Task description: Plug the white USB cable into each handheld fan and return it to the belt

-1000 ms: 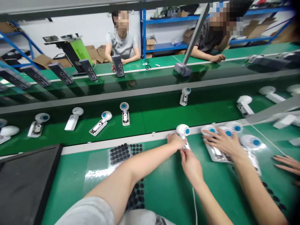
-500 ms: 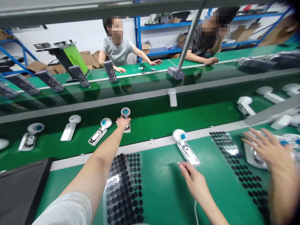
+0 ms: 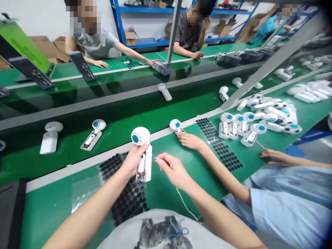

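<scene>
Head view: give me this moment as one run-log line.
Left hand: holding white device, innards exposed | right hand: pinching white cable, tip apart from device | co-worker's hand: at another device

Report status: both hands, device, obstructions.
Left hand gripping open white round-headed device. Right hand pinching white cable, apart from device. Co-worker's hand nearby, not between them.

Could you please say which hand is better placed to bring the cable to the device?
Probably the right hand: it pinches the cable beside the white device, which the left hand holds.
</scene>
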